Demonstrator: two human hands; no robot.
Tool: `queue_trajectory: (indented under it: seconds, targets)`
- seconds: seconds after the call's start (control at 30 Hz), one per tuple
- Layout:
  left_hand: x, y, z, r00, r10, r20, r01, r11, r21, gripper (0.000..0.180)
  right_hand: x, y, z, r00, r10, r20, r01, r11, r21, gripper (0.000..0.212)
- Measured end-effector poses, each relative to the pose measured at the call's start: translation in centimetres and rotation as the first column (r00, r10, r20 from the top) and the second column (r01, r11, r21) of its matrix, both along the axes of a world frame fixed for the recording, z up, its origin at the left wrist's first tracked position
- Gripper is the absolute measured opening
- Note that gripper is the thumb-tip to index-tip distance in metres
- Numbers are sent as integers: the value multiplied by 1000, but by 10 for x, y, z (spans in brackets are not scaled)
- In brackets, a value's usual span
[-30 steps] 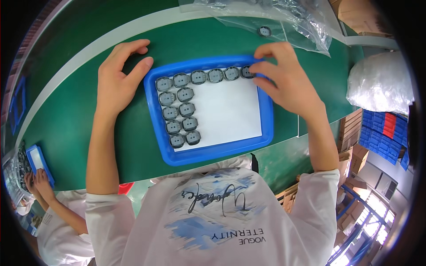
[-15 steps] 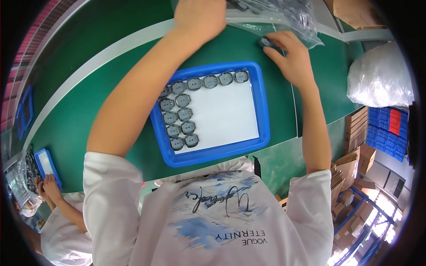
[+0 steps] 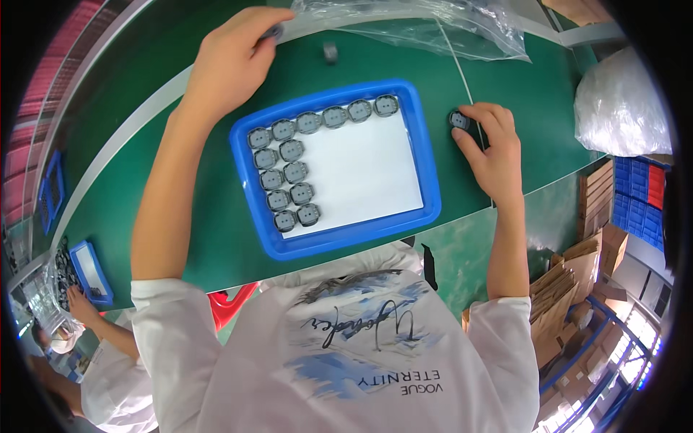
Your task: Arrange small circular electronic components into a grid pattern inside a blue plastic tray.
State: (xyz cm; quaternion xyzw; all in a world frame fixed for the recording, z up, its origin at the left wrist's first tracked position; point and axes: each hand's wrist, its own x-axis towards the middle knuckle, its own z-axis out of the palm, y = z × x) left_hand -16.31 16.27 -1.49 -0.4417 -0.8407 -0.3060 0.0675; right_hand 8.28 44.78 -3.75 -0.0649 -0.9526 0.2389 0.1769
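Observation:
A blue tray (image 3: 432, 173) lined with a white sheet (image 3: 368, 169) sits on the green table in front of me. Small grey round plastic housings (image 3: 334, 117) fill its far row and two columns down its left side. My right hand (image 3: 494, 141), right of the tray, pinches a dark grey plastic housing (image 3: 458, 120) between thumb and fingers. Beyond the tray's far left corner, my left hand (image 3: 234, 61) is closed on another grey plastic housing (image 3: 273, 32), mostly hidden by the fingers. A blurred loose grey piece (image 3: 330, 53) is over the table beyond the tray.
A clear plastic bag (image 3: 462, 29) lies at the table's far side. To the right are a big bundle of clear plastic (image 3: 624, 108), blue crates (image 3: 632, 195) and cardboard (image 3: 559, 296). At far left, another person's hand (image 3: 83, 307) is beside a smaller blue tray (image 3: 92, 273).
My left hand has come away from the bag to the left, now with a grey housing. My right hand has moved nearer with its housing. A loose grey piece now shows beyond the tray.

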Motion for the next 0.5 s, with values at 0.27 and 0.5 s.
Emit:
queue_trajectory:
  seconds: [0.27,0.5]
  targets:
    - [50,-120,-28,955,270,-120,-274,962,-16,39,2,-4,-13,999,33,-13,-33,999,-31,21]
    - [80,-137,-23,988,-30,-151,11,991,-130,51,5,-3,-15,999,13,-38,-13,1000,-18,18]
